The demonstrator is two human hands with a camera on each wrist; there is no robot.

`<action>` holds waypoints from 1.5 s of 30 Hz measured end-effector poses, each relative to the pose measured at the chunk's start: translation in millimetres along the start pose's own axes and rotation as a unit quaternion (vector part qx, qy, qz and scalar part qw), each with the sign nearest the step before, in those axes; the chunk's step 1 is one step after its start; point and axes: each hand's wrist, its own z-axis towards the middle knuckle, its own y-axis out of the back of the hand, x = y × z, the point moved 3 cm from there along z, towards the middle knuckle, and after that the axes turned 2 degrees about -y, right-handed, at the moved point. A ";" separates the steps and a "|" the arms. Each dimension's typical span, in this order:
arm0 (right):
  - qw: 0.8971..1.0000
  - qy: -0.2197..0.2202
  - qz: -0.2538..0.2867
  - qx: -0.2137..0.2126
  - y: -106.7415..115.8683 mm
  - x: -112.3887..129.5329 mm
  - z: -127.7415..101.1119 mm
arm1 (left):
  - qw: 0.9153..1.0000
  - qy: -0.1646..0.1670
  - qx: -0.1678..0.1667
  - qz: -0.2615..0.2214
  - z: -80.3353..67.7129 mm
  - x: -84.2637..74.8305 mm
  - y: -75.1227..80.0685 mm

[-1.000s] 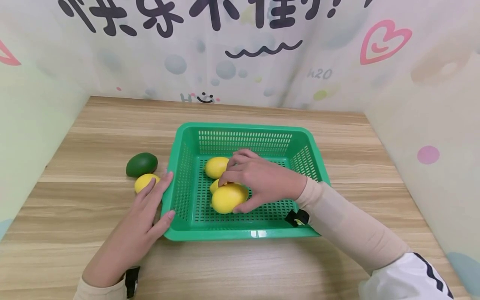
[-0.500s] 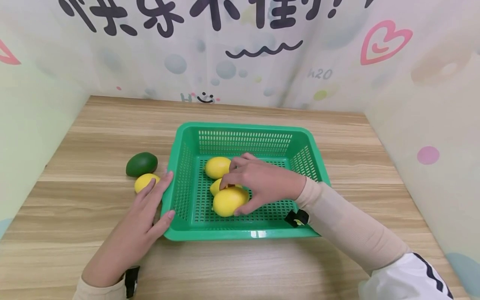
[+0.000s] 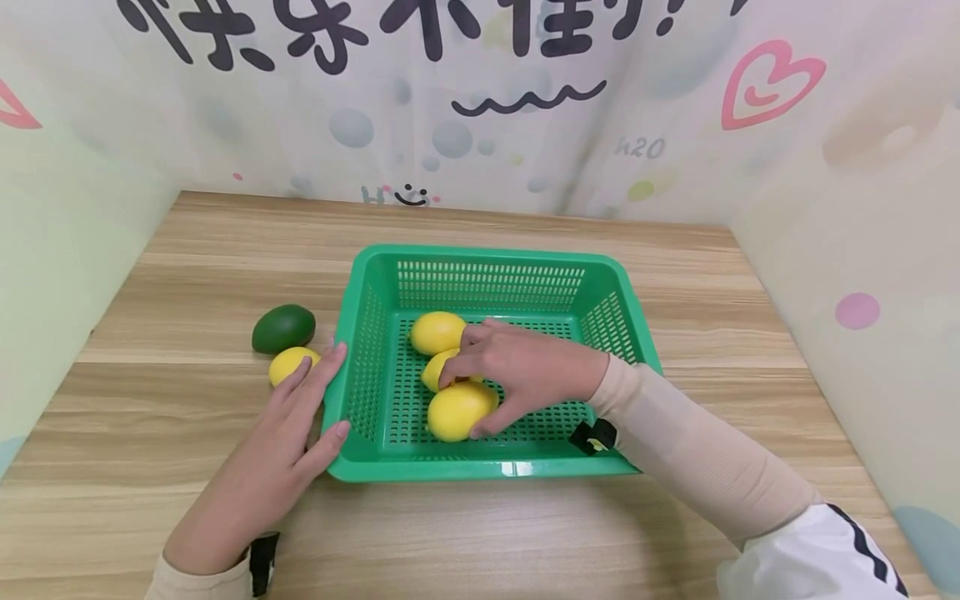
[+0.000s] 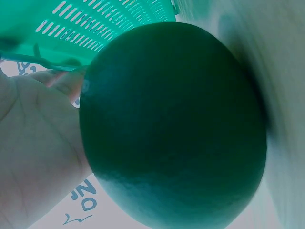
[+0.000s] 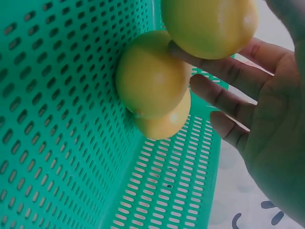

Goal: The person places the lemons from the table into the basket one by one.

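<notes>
Head view. The right hand (image 3: pixel 525 371) is being held inside the green basket (image 3: pixel 491 258), fingers loosely curled over the nearest yellow lemon (image 3: pixel 459 411), thumb at its near side. Whether a firm grip is being made cannot be told from here. Two more lemons are lying behind it: a middle lemon (image 3: pixel 435 371), partly hidden by the fingers, and a far lemon (image 3: pixel 437 332). The three are touching or nearly touching, so a neighbour is likely to be nudged and set rolling if the hand is shifted. The left hand (image 3: pixel 281 450) is being rested flat and relaxed against the basket's left wall, bracing it; if that contact is lost, the basket could slide on the wooden table (image 3: pixel 187 275). A small lemon (image 3: pixel 288 363) and a green fruit (image 3: pixel 282 328) are lying just beside that hand, outside the basket.

Left wrist view. The frame is being filled by the green fruit (image 4: pixel 171 124), dark and blurred; basket mesh (image 4: pixel 105 24) is showing above.

Right wrist view. The fingers (image 5: pixel 228 100) are being held spread and slightly bent, touching the lemons. The lemon skin (image 5: pixel 152 78) is appearing smooth, matte, uniformly yellow, hence slippery under a light touch.
</notes>
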 end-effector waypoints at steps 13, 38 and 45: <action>0.999 -0.009 -0.023 0.039 -4.1 -4.5 2.7 | 1.000 -0.001 0.001 0.000 -0.2 -0.3 -0.1; 0.997 -0.009 -0.007 0.074 -7.6 -9.5 7.2 | 1.000 -0.002 0.001 0.000 1.2 -0.4 1.5; 0.996 -0.022 0.004 0.088 -11.1 -10.0 8.1 | 1.000 -0.001 0.004 0.001 0.7 0.3 0.5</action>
